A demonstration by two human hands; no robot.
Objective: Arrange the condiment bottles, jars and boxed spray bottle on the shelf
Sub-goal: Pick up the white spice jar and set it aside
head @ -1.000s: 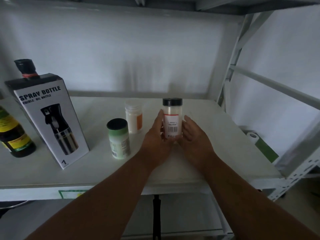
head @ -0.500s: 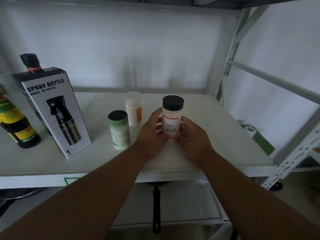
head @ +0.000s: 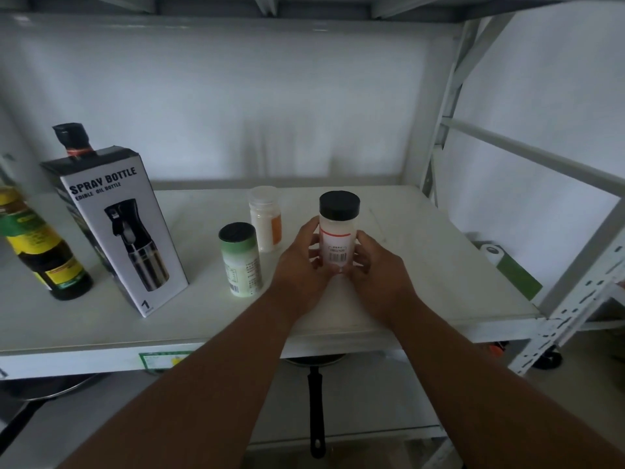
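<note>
A person's left hand point(head: 306, 265) and right hand point(head: 375, 269) close together around a clear plastic jar with a black screw lid and white contents point(head: 338, 231), barcode label facing the camera, above the white shelf board point(head: 439, 265) of a metal rack. The jar stands upright, its long axis vertical, pinched from both sides low on its body; whether its base touches the board cannot be told, since the fingers hide it. It sits squarely between the two hands, neither nearer, to the right of the row it looks set to join.

To its left, apart from the hands, stand a pale green jar with a black lid point(head: 240, 260) and, behind that, a white bottle with a clear cap and orange label point(head: 265, 220). Further left are the white cardboard box printed "SPRAY BOTTLE" point(head: 121, 228), a dark-capped bottle point(head: 72, 138) behind it, and a dark glass bottle with a yellow and green label point(head: 40, 252) at the edge of view. A frying pan handle point(head: 316, 414) hangs below.

Compared with half a second ago, the grip and the jar's place on the shelf look unchanged; only the camera sits slightly differently. A second ago the jar appeared higher between the fingers, suggesting it is being set down.
</note>
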